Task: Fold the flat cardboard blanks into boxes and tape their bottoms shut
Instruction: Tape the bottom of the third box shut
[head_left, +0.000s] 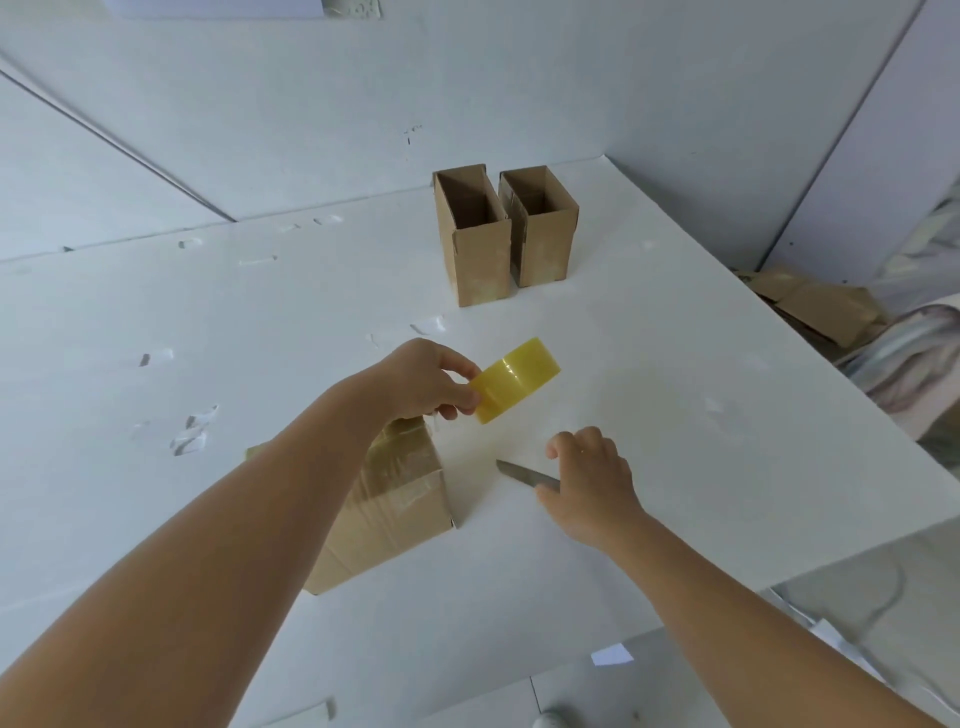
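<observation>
Overhead, the white table carries all the work items. Two upright open-topped boxes stand side by side at its far edge, touching or nearly so. Nearer, a third box sits with its taped bottom facing up, partly hidden by the left forearm. Flat cardboard blanks lie beyond the table's right edge. The left hand pinches a yellow tape roll by its rim, raised above the table. The right hand, fingers curled, covers the handle of a blade lying on the table; whether it actually grips it cannot be told.
</observation>
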